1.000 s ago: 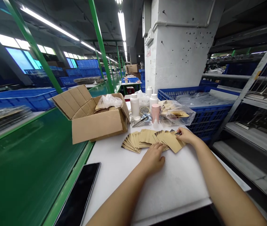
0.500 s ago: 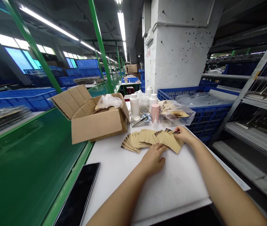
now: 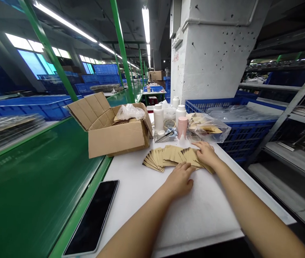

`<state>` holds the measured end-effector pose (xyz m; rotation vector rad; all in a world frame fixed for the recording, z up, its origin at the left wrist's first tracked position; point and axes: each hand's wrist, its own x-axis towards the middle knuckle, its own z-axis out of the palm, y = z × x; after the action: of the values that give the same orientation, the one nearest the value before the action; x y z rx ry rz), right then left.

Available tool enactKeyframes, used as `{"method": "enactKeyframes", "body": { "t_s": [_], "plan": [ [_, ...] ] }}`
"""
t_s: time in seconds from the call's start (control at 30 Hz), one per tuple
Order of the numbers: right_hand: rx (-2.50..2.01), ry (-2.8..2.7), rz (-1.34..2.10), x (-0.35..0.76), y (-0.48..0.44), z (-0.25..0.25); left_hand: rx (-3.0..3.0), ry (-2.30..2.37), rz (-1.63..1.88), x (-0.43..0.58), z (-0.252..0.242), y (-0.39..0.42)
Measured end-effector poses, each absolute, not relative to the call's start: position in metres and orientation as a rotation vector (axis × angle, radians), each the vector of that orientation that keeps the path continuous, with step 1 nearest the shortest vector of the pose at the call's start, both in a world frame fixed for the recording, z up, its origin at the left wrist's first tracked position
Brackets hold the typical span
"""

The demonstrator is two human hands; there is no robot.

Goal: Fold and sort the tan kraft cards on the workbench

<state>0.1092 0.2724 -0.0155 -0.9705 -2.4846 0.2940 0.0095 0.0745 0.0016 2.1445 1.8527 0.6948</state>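
Note:
A row of brown paper cards or small envelopes (image 3: 168, 154), some with dark edges, lies fanned out and overlapping on the white tabletop (image 3: 195, 215). My left hand (image 3: 180, 179) rests flat at the near edge of the row, fingertips on the paper and thumb apart. Over the right end of the row is my right hand (image 3: 207, 154), its fingers stretched out to the left; it covers part of the last pieces, and no held item shows in it.
An opened cardboard box (image 3: 117, 139) stands behind on the left. White bottles (image 3: 158, 118), a pink canister (image 3: 182, 127) and a plastic bag of brown paper pieces (image 3: 208, 128) line the back. A phone (image 3: 91, 216) lies front left, beside the green conveyor (image 3: 47, 186).
My right hand has let go of the dark-edged corner it pinched, and its fingers have spread over the cards. My left hand stays on the row. The camera view has shifted slightly.

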Motion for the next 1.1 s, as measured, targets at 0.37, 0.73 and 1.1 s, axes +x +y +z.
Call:
{"method": "enactKeyframes", "body": {
  "t_s": [0.37,0.73,1.1],
  "plan": [
    [-0.922,-2.501,0.185,0.09,0.273,-0.021,2.194,1.856,0.69,0.009,-0.001,0.075],
    [-0.914,-2.564,0.044,0.085,0.272,-0.017,2.135,1.845,0.67,0.012,0.003,0.078],
    [-1.088,-2.574,-0.094,0.095,0.275,-0.013,2.143,1.821,0.651,0.012,0.0,0.078]
  ]
}}
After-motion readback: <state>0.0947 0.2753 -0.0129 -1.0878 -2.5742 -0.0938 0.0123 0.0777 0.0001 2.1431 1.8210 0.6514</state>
